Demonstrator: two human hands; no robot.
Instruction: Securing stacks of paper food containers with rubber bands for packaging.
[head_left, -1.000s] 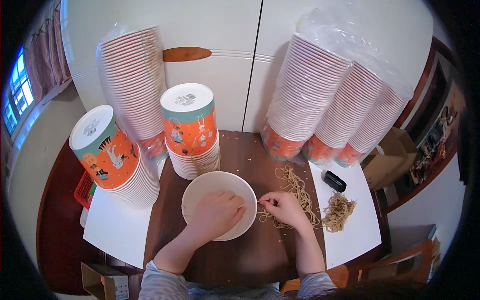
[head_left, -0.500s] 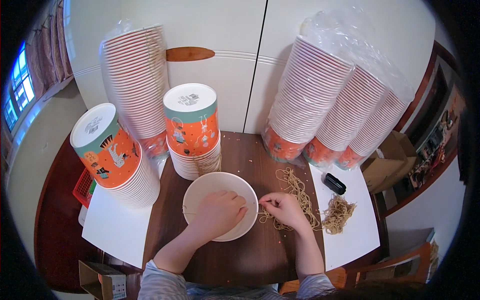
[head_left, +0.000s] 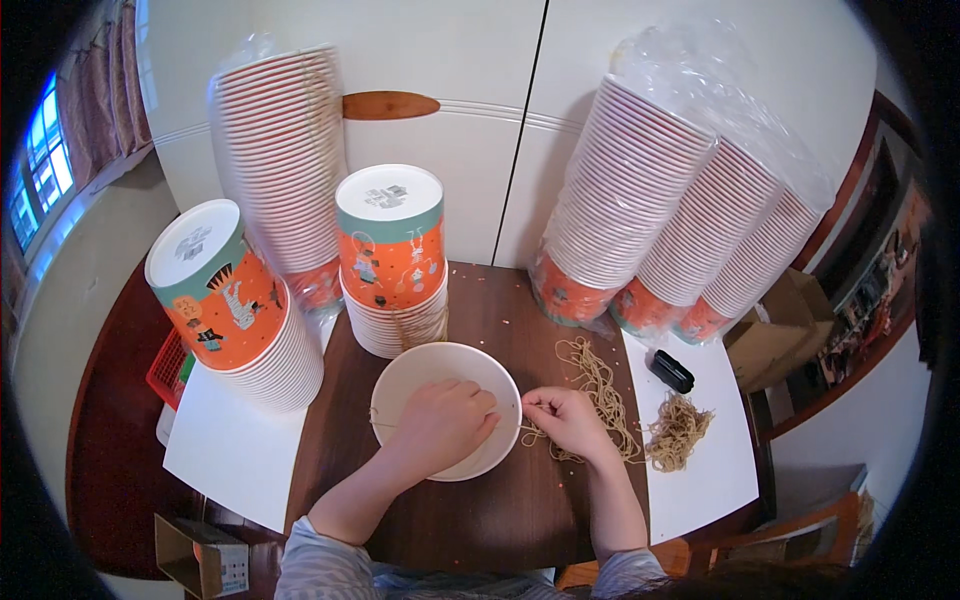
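Observation:
An open white paper tub (head_left: 398,372) sits on the brown board in front of me, its mouth facing up. My left hand (head_left: 447,425) reaches inside, fingers curled toward the right wall; what they hold, if anything, is hidden. Just outside the right rim, my right hand (head_left: 568,420) pinches thumb and fingertips together on the thin tan cord (head_left: 531,432). A short bit of cord also shows at the tub's left rim. Beside my right hand lies a loose heap of cut cords (head_left: 597,385).
Upside-down orange-and-green tub stacks stand at left (head_left: 235,310) and behind the working tub (head_left: 392,260). Plastic-wrapped stacks rise at back left (head_left: 285,160) and back right (head_left: 630,200). A black oblong object (head_left: 671,371) and another cord bundle (head_left: 679,432) lie on the white right side.
The whole view has shifted slightly. My right hand stays close to the tub's right rim, and my left hand remains inside with little visible movement.

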